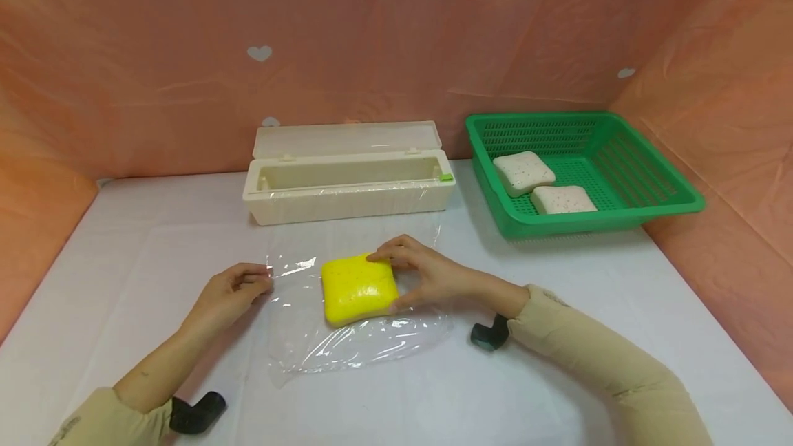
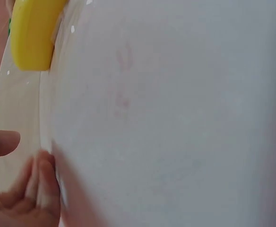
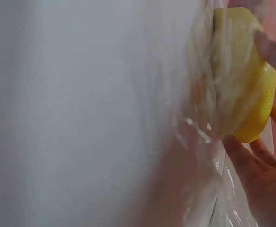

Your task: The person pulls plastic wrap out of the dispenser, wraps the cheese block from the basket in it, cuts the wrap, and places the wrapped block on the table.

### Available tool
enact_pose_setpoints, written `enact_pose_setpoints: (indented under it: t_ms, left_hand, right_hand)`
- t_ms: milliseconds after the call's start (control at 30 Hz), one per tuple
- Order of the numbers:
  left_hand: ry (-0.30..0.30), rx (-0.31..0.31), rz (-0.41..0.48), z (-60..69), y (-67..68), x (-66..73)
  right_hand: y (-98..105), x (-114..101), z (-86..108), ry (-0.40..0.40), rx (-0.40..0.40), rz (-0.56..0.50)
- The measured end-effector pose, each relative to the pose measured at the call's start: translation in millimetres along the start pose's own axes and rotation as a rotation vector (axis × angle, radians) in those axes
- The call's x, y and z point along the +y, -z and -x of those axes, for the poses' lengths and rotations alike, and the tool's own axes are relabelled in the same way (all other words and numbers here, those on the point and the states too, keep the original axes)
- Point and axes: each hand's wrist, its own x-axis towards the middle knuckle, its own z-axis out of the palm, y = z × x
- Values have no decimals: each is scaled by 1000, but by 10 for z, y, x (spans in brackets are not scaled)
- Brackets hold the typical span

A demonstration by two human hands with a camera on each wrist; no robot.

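A yellow cushion-shaped block [image 1: 359, 289] with rounded corners lies on a sheet of clear plastic film [image 1: 297, 336] on the white table. My right hand [image 1: 427, 274] grips its right side, fingers over the upper edge and thumb at the lower right corner. In the right wrist view, film partly veils the yellow block [image 3: 239, 80]. My left hand [image 1: 232, 294] is at the film's left edge. The left wrist view shows its thumb apart from its loosely bent fingers [image 2: 43, 184], with nothing seen between; whether the fingertips touch the film I cannot tell.
Behind the film stands a long cream wrap dispenser [image 1: 347, 208], lid raised, a green slider [image 1: 446, 177] at its right end. Film runs down from its front. A green basket [image 1: 595, 222] at the back right holds two speckled white blocks [image 1: 525, 171]. Peach curtains [image 1: 372, 33] surround the table.
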Motion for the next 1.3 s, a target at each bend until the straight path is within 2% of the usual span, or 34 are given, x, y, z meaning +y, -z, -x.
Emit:
enact_pose_setpoints:
  t_ms: [133,200,267,333,433,567,700,833,1033,1167,1300]
  left_hand:
    - [-17,83,-103,101,-24,54]
    - [-54,110,-154,160,-37,95]
    - [-118,109,-194,208,-41,133]
    - [-200,72,-219,240,-45,161]
    - [-326,-17,-247,263,-52,168]
    - [-495,-125,-250,299,-92,113]
    - [-621,-209,-300,365,-155,44]
    - [-652,-255,-368,432,-190,9]
    - [-610,-352,-250,453,-182,-23]
    - [-649,-365,-180,450,-178,-59]
    - [-634,-353,-147,461,-141,-51]
  right_hand:
    - [25,5,85,-18,10,-14]
    - [51,20,136,-23,30,-3]
    - [78,42,185,-20,44,16]
    - [106,68,236,-17,42,43]
    - [139,95,318,8,10,77]
    - [150,116,428,50,-64,97]
    - [138,139,527,128,-132,129]
    - [123,130,608,193,-175,179]
    - [107,86,665,228,-180,249]
    - [109,129,675,289,-148,191]
    - [142,170,694,288,-88,111]
